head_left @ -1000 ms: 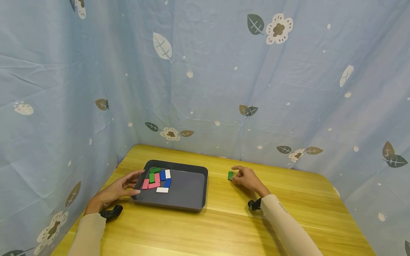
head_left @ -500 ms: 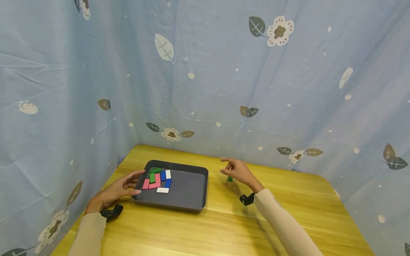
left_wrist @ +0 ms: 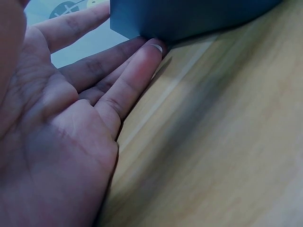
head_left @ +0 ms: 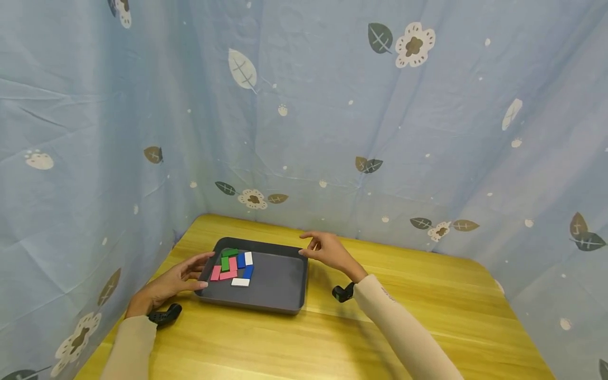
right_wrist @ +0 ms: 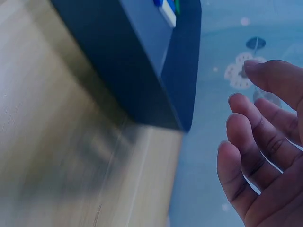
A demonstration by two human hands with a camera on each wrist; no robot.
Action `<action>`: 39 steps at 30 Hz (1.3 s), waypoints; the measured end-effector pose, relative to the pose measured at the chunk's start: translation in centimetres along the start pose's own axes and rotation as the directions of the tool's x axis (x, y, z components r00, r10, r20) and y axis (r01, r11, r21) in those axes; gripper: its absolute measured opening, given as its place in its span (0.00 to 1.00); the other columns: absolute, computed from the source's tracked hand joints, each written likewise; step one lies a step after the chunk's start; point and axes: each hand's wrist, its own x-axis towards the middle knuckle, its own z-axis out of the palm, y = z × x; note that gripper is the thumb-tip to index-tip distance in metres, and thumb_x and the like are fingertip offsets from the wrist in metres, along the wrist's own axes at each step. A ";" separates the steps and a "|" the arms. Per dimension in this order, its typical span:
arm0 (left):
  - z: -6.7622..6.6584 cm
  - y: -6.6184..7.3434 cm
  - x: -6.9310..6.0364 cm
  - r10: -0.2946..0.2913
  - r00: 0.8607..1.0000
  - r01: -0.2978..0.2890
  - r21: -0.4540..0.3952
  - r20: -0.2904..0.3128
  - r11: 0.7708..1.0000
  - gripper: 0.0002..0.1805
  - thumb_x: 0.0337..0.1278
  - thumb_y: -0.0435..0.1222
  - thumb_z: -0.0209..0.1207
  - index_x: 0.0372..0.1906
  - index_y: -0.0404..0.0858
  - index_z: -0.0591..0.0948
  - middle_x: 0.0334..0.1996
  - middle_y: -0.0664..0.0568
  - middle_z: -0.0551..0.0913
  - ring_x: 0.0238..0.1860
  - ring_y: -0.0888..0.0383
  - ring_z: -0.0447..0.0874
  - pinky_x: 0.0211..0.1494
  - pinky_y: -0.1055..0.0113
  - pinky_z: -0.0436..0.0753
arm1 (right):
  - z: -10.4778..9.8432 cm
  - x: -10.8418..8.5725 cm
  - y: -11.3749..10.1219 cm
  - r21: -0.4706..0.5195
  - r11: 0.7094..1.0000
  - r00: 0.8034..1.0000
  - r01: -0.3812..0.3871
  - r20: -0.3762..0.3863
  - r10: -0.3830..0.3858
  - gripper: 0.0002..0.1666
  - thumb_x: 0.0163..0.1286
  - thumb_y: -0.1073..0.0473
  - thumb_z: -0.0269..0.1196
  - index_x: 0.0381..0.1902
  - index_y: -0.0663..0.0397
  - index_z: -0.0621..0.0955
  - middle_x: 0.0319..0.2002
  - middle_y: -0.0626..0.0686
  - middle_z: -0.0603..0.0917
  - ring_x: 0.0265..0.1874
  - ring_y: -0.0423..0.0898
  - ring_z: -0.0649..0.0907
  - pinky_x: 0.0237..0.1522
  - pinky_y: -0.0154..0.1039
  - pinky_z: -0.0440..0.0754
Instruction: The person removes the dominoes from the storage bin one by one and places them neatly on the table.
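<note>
In the head view, my left hand (head_left: pixel 168 282) rests against the left end of a dark grey tray (head_left: pixel 282 264). In the left wrist view its fingers (left_wrist: pixel 135 78) are fairly straight and touch the tray's outer wall (left_wrist: pixel 189 19). My right hand (head_left: pixel 330 253) hovers by the tray's far right corner. Nothing shows between its loosely bent fingers (right_wrist: pixel 236 127) in the right wrist view. Inside the tray, at its left, lie several flat domino-like blocks: green (head_left: pixel 225 264), pink (head_left: pixel 228 275), blue (head_left: pixel 248 272) and white (head_left: pixel 240 282). The lone green block on the table is not visible now.
The tray stands on a yellow wooden table (head_left: pixel 247 343). A blue patterned curtain (head_left: pixel 313 132) hangs behind the table and along both sides. Black wrist devices sit on the left wrist (head_left: pixel 165 315) and right wrist (head_left: pixel 343 292).
My right hand has left the green block on the table, moving left to the tray's corner and now covering the spot where the block stood. My left hand and the tray stay put.
</note>
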 end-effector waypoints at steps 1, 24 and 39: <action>0.0 0.0 -0.1 0.002 1.000 -0.002 0.000 0.001 1.000 0.47 0.66 0.35 0.68 0.83 0.48 0.55 0.75 0.36 0.58 0.68 0.36 0.64 0.58 0.58 0.80 | 0.3 0.3 -0.3 0.010 1.000 1.000 0.008 0.010 -0.008 0.27 0.72 0.48 0.69 0.66 0.46 0.80 0.33 0.44 0.85 0.30 0.56 0.85 0.32 0.40 0.81; 0.2 -0.4 -0.2 0.018 1.000 -0.017 0.005 -0.016 1.000 0.45 0.67 0.35 0.68 0.82 0.53 0.58 0.76 0.41 0.59 0.68 0.35 0.63 0.59 0.54 0.78 | 6.7 5.5 -3.8 0.020 1.000 0.990 0.013 0.142 -0.016 0.29 0.70 0.51 0.71 0.64 0.55 0.81 0.31 0.43 0.84 0.27 0.38 0.81 0.33 0.34 0.79; 0.1 -0.6 -0.2 0.003 1.000 -0.003 -0.004 -0.019 1.000 0.45 0.66 0.35 0.68 0.82 0.51 0.58 0.75 0.38 0.60 0.67 0.35 0.64 0.58 0.58 0.80 | 8.9 6.3 -3.8 0.045 0.998 0.974 -0.053 0.224 0.041 0.30 0.69 0.56 0.72 0.66 0.58 0.80 0.31 0.49 0.87 0.28 0.50 0.87 0.32 0.33 0.81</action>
